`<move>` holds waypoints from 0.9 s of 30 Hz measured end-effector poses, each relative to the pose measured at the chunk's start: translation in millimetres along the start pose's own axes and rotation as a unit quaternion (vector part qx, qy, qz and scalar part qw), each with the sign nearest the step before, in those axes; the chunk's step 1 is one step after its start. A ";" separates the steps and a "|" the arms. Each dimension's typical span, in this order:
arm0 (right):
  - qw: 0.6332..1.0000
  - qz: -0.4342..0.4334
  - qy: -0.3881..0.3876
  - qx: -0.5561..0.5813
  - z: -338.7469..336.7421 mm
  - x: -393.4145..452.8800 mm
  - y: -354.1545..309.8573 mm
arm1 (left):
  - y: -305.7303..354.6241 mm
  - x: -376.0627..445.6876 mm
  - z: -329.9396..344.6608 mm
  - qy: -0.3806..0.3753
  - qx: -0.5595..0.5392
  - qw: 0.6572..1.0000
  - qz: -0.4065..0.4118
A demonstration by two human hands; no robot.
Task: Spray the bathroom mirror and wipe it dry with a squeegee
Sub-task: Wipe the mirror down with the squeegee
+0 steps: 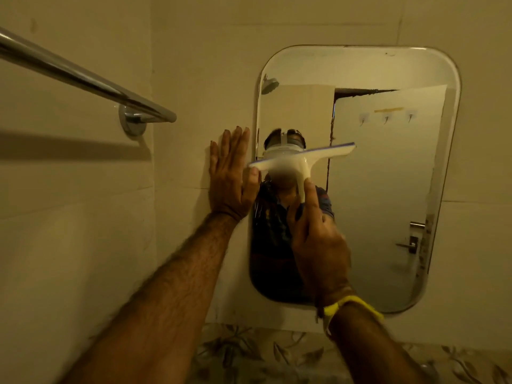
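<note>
Here the right hand [318, 234] grips the white squeegee [302, 159] by its handle against the mirror [388, 189], while the left hand [230, 176] lies flat, fingers straight, on the wall [194, 79] beside it.

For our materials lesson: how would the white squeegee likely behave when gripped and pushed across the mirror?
The squeegee looks like moulded plastic, so probably stiff and light; the right hand holds it alone. Its thin blade edge likely flexes slightly against the mirror. The smooth handle may be slippery if wet.
</note>
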State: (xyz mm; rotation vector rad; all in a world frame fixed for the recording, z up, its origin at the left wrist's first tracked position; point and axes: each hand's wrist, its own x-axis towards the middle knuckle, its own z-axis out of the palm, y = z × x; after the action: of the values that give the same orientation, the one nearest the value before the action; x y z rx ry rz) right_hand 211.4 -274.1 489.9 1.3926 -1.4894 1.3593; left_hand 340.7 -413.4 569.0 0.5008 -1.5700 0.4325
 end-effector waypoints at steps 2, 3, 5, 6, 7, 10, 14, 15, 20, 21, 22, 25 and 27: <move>0.999 -0.014 -0.052 0.001 -0.8 -24.6 6.0 | -0.8 -0.2 -1.0 -0.007 0.005 1.000 0.001; 0.998 -0.023 -0.066 0.001 -2.0 -33.6 9.3 | -0.6 0.0 -1.2 -0.009 0.015 1.000 0.002; 0.998 -0.027 -0.054 0.001 -2.3 -33.3 12.7 | 0.2 0.2 -0.8 -0.012 0.036 0.999 0.010; 0.999 -0.020 -0.040 0.001 -1.3 -25.9 11.2 | 0.1 0.0 -0.3 -0.017 0.045 0.999 0.018; 1.000 -0.011 -0.023 0.000 -0.7 -17.4 7.5 | -0.1 -0.5 0.5 -0.025 0.058 0.998 0.032; 1.000 0.008 0.008 -0.001 0.6 -5.5 0.0 | -1.7 -1.8 1.9 -0.042 0.105 0.991 0.069; 0.999 0.028 -0.028 0.009 -7.5 -34.3 18.8 | -0.2 -1.6 2.7 -0.041 0.102 0.989 0.098; 0.999 0.027 -0.025 -0.002 -10.8 -40.9 24.0 | 0.1 -3.1 3.5 -0.044 0.104 0.987 0.112; 0.995 0.042 0.085 -0.007 -12.0 -4.4 27.8 | 0.6 -5.4 5.6 -0.037 0.133 0.984 0.117; 0.994 0.054 0.092 -0.004 -11.6 3.1 26.0 | 1.2 -5.2 5.6 -0.037 0.139 0.983 0.115; 0.994 0.063 0.087 0.002 -11.3 4.4 25.9 | 1.6 -5.0 5.8 -0.037 0.140 0.983 0.115; 0.997 0.062 0.044 0.027 -10.3 -29.5 34.4 | -0.6 -4.3 7.8 -0.040 0.135 0.983 0.118; 0.998 0.050 0.031 0.030 -13.6 -54.8 39.5 | -2.0 -5.0 8.7 -0.043 0.143 0.982 0.117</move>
State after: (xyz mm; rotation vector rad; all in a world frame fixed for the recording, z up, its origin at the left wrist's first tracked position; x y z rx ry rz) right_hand 181.9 -251.5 431.9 1.3163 -1.5049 1.5072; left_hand 334.8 -419.6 563.4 0.5610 -1.6659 0.8339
